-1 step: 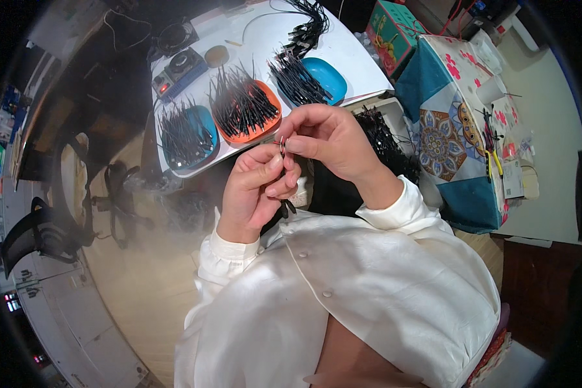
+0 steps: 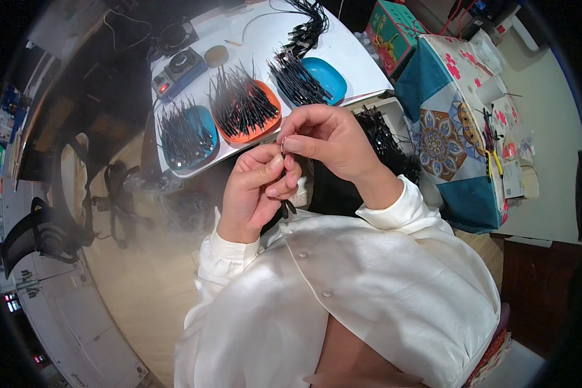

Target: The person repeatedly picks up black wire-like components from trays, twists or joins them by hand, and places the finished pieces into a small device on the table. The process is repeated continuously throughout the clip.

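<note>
Black cable (image 2: 284, 209) sits pinched in left grip (image 2: 255, 182).

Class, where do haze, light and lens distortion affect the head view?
Head view: haze softens the floor left of the left hand; the white shirt shows bright patches and soft shadows; the cabinet bows near the picture's dark rim.

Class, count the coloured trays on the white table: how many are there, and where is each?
3: the left blue tray, the orange tray in the middle, and the right blue tray. Their contents partly cover them; another could be hidden from this view.
</note>
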The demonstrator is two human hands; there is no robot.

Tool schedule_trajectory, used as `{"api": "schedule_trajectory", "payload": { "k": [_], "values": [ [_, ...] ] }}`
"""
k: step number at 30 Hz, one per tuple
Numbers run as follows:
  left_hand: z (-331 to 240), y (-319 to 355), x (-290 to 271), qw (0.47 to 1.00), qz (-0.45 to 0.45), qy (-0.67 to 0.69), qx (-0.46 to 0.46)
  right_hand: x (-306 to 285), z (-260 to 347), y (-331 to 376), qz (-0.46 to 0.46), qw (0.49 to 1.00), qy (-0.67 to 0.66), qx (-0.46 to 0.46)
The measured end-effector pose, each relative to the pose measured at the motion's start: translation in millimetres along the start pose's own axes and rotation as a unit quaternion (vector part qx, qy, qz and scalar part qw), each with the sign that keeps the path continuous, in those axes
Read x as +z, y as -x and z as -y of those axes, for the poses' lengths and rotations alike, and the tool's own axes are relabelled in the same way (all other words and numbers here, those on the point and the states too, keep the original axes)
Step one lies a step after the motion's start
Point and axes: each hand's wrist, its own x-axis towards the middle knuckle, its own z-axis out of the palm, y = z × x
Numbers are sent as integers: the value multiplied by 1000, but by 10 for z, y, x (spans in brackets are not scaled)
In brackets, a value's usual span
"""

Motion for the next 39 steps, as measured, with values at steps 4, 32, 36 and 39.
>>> {"api": "schedule_trajectory", "payload": {
  "k": [4, 32, 36, 39],
  "values": [
    [17, -17, -5, 1000, 5, 1, 9, -14, -39, 7, 9, 998, -64, 13],
    [55, -14, 101, 961, -88, -218, 144, -98, -43, 41, 37, 981, -139, 133],
    [47, -44, 75, 954, -99, -267, 89, -208, -76, 23, 61, 975, -145, 156],
    [53, -82, 47, 925, -131, -345, 87, -303, -128, 16, 42, 973, -120, 193]
  ]
}}
